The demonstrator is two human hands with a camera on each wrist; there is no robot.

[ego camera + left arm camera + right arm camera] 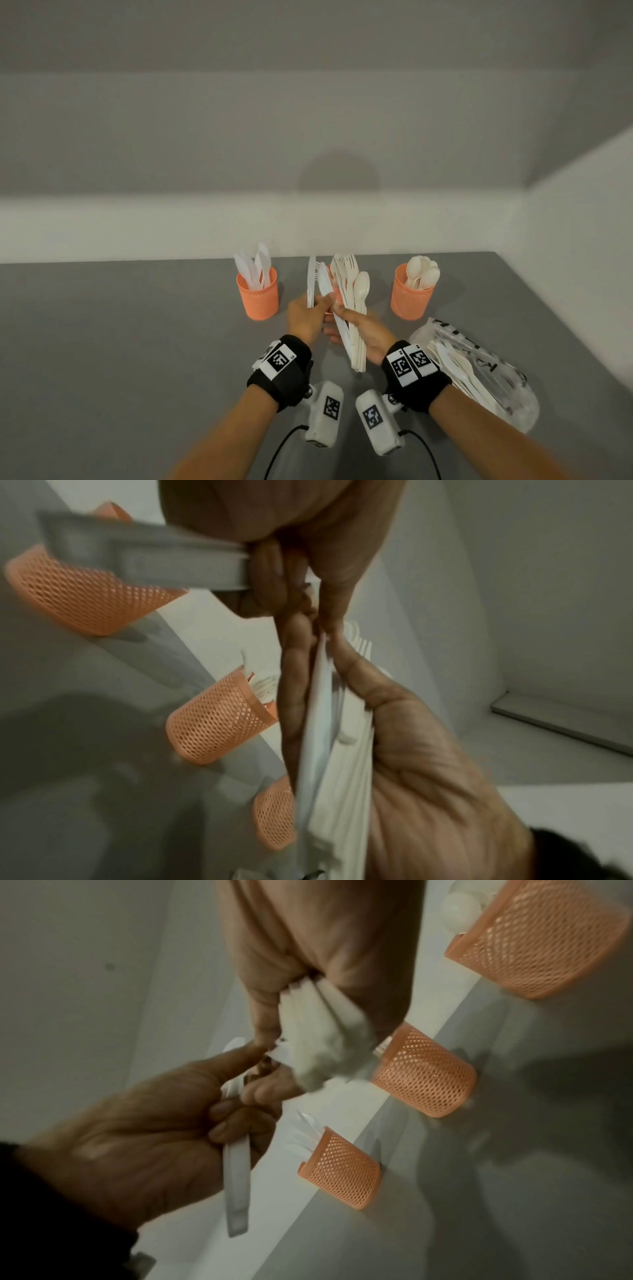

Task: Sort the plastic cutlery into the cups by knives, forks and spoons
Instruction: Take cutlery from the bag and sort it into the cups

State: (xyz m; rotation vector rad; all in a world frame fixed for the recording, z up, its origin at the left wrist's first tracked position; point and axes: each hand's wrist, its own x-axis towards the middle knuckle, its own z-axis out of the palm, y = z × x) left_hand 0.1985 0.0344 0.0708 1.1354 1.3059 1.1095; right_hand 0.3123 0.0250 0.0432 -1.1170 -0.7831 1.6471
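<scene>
The right hand (363, 329) gripped a mixed bundle of cutlery (354, 308) above the grey surface (137, 342); the left hand (305, 317) pinched white knives (311, 281). Only the head view showed the bag (479, 370) of cutlery — and the knife cup (257, 298) and spoon cup (412, 296) upright, well apart.

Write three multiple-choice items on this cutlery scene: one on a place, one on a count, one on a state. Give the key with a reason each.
1. Where does the cup of spoons stand?
A. rightmost
B. leftmost
C. middle

2. How many orange mesh cups show in the right wrist view?
A. two
B. three
C. five

3. What is the left hand doing?
A. resting flat
B. holding knives
C. lifting a cup

Key: 1 A, spoon bowls rise from the right cup. 2 B, three cups line the table edge. 3 B, its fingers curl round white knives beside the right hand and its bundle.
</scene>
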